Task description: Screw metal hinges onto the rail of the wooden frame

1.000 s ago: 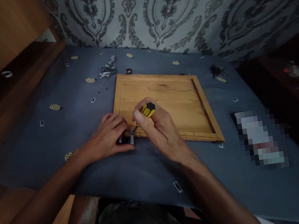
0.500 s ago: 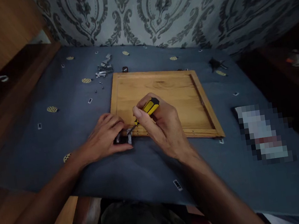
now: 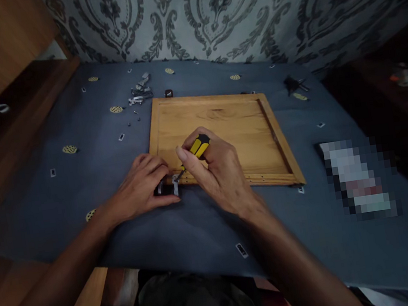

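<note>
A framed wooden panel [image 3: 220,135], like a cabinet door, lies flat on the cloth-covered table. At the left part of its near edge sits a metal hinge [image 3: 176,187], partly hidden by my fingers. My left hand [image 3: 142,184] is closed around that hinge, fingers on the panel's corner and thumb along the near side. In my right hand [image 3: 224,173] is a yellow-and-black screwdriver [image 3: 198,147], held slanted with its tip down at the hinge. Whether the tip sits in a screw is too small to tell.
Several metal hinges [image 3: 141,93] lie heaped behind the panel, with small screws [image 3: 137,119] nearby. A small black object [image 3: 169,93] stands at the panel's back edge. Dark tools [image 3: 295,84] lie at the back right. A blurred-out item [image 3: 357,177] rests on the right.
My right hand and the screwdriver handle have shifted slightly left, while the tip stays at the hinge. My left hand keeps its hold. The whole view has moved a little.
</note>
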Motion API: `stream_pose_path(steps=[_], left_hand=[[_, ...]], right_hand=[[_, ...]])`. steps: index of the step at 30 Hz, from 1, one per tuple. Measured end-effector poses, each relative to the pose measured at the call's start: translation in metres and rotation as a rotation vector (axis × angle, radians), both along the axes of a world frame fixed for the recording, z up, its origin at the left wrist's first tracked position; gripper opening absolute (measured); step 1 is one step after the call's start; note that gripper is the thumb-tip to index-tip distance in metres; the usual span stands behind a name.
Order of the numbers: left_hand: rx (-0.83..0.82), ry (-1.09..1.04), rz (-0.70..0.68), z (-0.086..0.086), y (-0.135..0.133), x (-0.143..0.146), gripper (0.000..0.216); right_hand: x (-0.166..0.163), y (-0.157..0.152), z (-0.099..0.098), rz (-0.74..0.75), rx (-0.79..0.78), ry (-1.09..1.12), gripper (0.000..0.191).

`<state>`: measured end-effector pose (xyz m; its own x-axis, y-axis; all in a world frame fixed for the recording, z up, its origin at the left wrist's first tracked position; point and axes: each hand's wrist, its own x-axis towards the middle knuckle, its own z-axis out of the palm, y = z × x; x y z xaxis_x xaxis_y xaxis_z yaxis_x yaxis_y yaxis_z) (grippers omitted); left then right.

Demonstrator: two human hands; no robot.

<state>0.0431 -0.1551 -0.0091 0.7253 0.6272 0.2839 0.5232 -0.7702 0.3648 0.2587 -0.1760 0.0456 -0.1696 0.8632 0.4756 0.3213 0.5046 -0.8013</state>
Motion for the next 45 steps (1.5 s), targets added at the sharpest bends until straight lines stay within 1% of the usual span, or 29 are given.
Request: stream_pose_path(steps=[6,10,17,24,29,36,41,45], left_hand=[[0.007,0.010,-0.003,0.0011,-0.0001,-0.0003,0.047],[-0.002,0.027,-0.013,0.0026,0.0002,-0.0007,0.049],[0.012,-0.002,-0.016,0.0015,0.0002,-0.0003,0.046],[0.031,0.002,-0.016,0.0001,0.0007,0.0000,0.048],[0.025,-0.003,-0.006,-0.0005,0.0004,0.0000,0.046],[0.021,-0.013,0.001,-0.0029,0.0002,0.0001,0.049],[0.017,-0.002,-0.005,-0.0013,0.0005,0.0002,0.049],[0.020,-0.007,-0.001,-0.0014,0.0003,0.0004,0.047]], right_hand=[[-0.0006,-0.0009,0.0013,-0.016,0.001,0.037,0.042],[-0.0011,0.0000,-0.0012,-0.015,0.008,0.007,0.040],[0.0006,0.0021,-0.0037,-0.026,0.079,-0.024,0.036],[0.0001,0.0023,-0.0037,-0.038,0.083,-0.045,0.037],[0.0005,0.0020,-0.0018,-0.014,0.104,-0.057,0.036],[0.0007,0.0025,-0.0037,0.013,0.143,-0.046,0.025],[0.0009,0.0040,-0.0041,0.026,0.156,-0.054,0.021],[0.0034,0.0039,-0.0023,0.082,0.153,-0.070,0.019]])
